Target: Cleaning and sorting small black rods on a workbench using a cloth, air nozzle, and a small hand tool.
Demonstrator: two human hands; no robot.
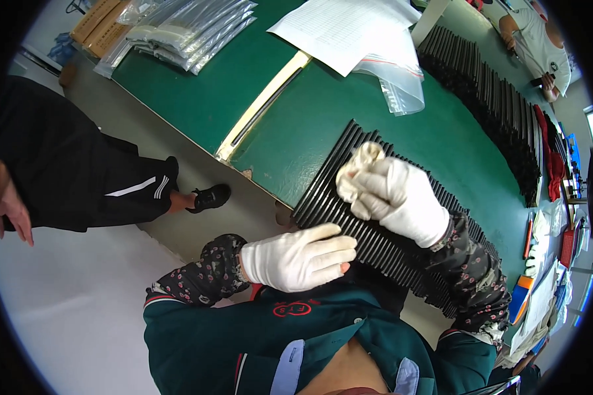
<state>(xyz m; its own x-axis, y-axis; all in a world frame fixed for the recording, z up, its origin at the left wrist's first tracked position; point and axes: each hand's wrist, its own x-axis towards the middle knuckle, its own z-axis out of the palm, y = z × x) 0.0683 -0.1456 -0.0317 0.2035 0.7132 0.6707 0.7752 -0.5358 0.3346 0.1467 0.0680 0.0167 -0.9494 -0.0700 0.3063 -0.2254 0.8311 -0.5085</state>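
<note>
Right hand (405,197), in a white glove, is closed around a crumpled pale cloth (356,172), pinching it against a row of black rods (375,240) that lie side by side on the green table (296,118). Left hand (300,258), also gloved in white, lies flat with fingers together and pressed on the near end of the same row, at the table edge closest to the person. The rods sit near and centre, slanting away toward the far left; the cloth touches their upper surface at the far part of the row. A second, longer row of black rods (501,112) runs along the far right of the table, well apart from the first. At the far end lie white paper sheets (349,26) over a clear plastic bag (402,85), and farther left a stack of clear packets (184,29). To the left, on the floor, stands another person in black trousers (79,171).
</note>
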